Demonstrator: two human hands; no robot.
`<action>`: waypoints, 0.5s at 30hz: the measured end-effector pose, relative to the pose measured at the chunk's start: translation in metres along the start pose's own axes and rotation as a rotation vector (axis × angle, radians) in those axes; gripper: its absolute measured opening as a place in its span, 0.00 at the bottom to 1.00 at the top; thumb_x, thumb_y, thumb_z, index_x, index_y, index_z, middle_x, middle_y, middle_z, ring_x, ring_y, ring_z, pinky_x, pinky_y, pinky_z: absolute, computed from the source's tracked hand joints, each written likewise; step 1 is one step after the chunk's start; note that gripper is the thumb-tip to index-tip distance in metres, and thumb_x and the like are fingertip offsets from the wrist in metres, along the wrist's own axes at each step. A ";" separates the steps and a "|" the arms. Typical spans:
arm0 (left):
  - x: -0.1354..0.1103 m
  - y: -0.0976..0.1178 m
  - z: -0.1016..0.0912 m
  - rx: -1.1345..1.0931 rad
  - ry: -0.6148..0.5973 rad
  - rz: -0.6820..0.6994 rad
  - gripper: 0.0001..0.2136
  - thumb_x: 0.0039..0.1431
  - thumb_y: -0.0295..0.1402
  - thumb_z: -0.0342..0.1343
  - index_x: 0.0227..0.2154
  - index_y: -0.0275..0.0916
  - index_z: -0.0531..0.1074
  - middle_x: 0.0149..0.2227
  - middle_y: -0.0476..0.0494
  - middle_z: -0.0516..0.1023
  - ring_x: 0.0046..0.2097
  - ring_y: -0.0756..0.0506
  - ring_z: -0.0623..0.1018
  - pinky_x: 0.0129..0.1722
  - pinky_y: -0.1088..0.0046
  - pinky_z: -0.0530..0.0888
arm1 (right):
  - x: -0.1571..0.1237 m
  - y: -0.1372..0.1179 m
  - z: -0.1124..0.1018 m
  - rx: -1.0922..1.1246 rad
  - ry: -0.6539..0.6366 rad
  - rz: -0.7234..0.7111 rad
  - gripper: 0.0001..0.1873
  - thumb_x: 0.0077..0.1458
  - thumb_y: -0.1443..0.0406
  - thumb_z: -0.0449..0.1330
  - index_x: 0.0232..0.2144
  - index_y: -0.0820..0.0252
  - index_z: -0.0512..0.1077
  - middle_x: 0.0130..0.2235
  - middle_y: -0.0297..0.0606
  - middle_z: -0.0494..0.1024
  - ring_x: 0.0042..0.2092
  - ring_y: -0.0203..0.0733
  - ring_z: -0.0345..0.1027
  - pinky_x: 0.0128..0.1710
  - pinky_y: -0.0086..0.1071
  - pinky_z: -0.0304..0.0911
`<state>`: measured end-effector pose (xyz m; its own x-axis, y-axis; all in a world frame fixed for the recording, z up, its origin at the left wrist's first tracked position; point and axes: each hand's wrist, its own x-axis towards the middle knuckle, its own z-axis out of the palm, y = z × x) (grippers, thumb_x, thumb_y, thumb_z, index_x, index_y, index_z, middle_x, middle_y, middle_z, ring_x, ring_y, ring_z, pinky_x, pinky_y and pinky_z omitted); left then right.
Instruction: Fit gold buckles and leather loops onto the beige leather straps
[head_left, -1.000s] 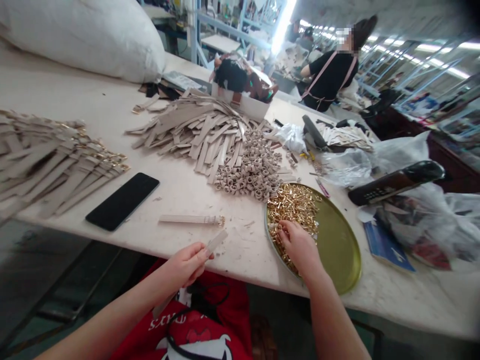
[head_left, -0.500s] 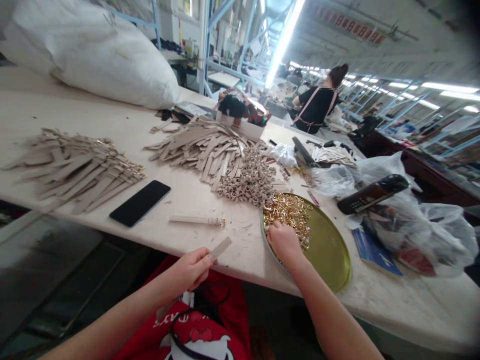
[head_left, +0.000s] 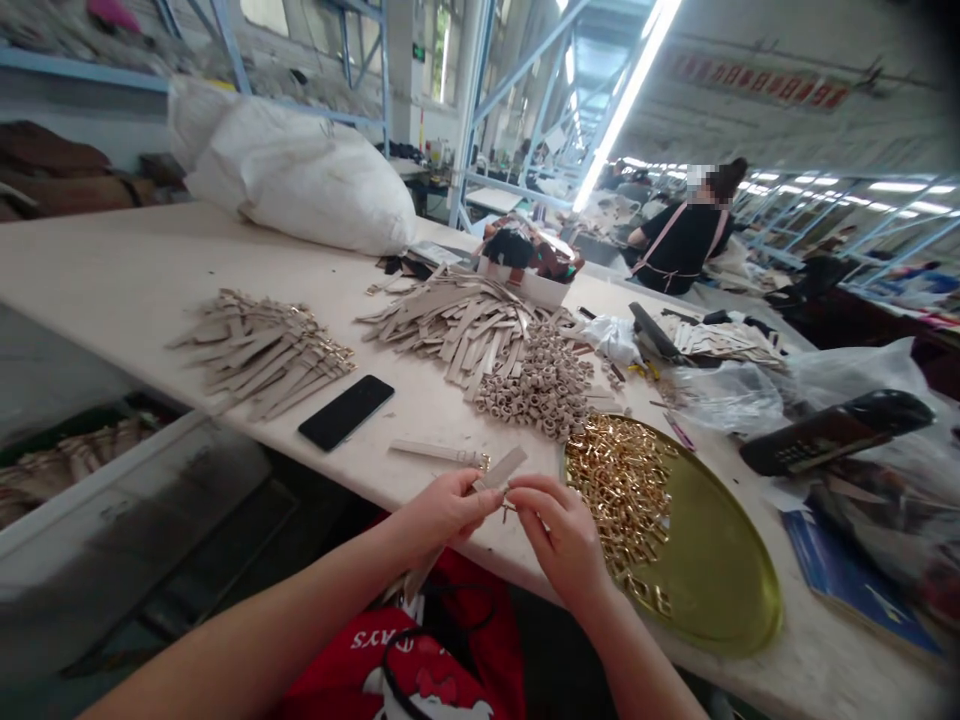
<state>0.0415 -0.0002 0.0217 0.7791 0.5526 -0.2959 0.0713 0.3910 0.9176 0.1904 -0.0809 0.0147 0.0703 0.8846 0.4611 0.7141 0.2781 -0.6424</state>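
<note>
Brass-coloured round tray, three o'clock of the hands: gold buckles heaped at its far side. Left hand pinches a beige strap over the table edge. Right hand has its fingertips closed beside the strap's end (contents too small to tell).

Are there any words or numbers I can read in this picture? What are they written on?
Nothing reads clearly.
White letters on the red cloth: upside down, cut off, unreadable.
Red banner on the far wall: too blurred.
Keys of the black keypad device: too small.
</note>
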 end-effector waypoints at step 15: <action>0.015 -0.022 -0.015 0.357 0.298 0.066 0.09 0.49 0.36 0.51 0.28 0.34 0.67 0.20 0.53 0.68 0.23 0.53 0.64 0.22 0.79 0.60 | 0.002 0.003 0.046 0.920 -0.026 0.799 0.23 0.44 0.65 0.60 0.45 0.59 0.62 0.23 0.28 0.70 0.26 0.33 0.64 0.30 0.29 0.60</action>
<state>0.0423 0.0104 -0.0065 0.5800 0.7754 -0.2496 0.2784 0.0993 0.9553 0.1608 -0.0609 -0.0146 0.2426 0.9322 -0.2685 -0.2849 -0.1961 -0.9383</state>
